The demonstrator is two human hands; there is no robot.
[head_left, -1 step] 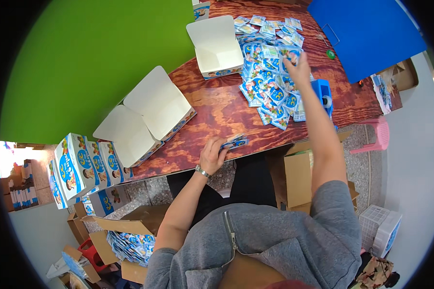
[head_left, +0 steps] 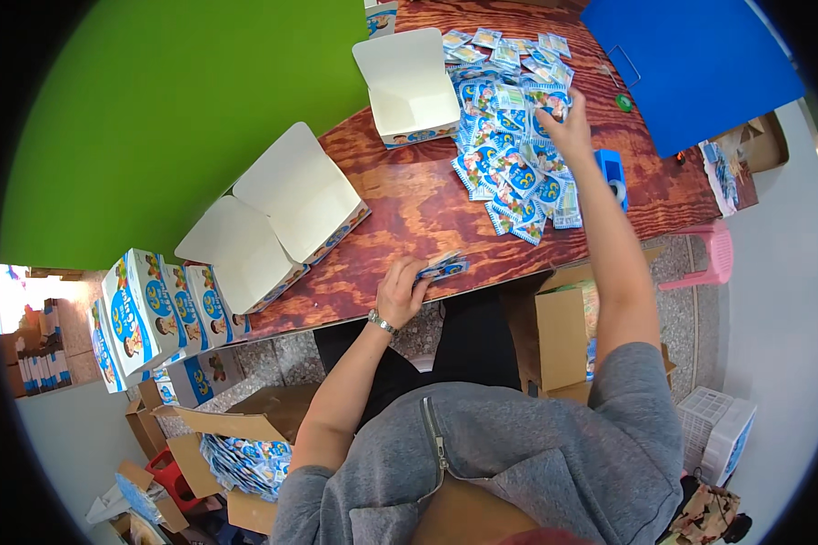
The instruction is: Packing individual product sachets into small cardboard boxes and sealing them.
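My left hand (head_left: 400, 289) is closed around a small stack of blue-and-white sachets (head_left: 447, 265) at the table's near edge. On the far right part of the table, my right hand (head_left: 567, 129) reaches over a loose pile of matching sachets (head_left: 518, 173). Its thumb and fingers are spread on either side of one sachet (head_left: 547, 98), and no firm grip shows. Left of the pile stands a white carton (head_left: 415, 111) with its lid up. Two more lidded cartons (head_left: 323, 213), (head_left: 245, 259) stand open along the left side.
Closed printed boxes (head_left: 145, 313) are stacked at the left. A blue tape dispenser (head_left: 611, 173) sits beside my right forearm, with a blue panel (head_left: 691, 73) beyond. Cardboard boxes (head_left: 562, 336), (head_left: 195, 468) stand below the table, the left one holding sachets. A pink stool (head_left: 718, 254) is at right.
My right hand has shifted slightly right over the pile, and its forearm has swung a little to the right. My left hand with the sachets stays in place.
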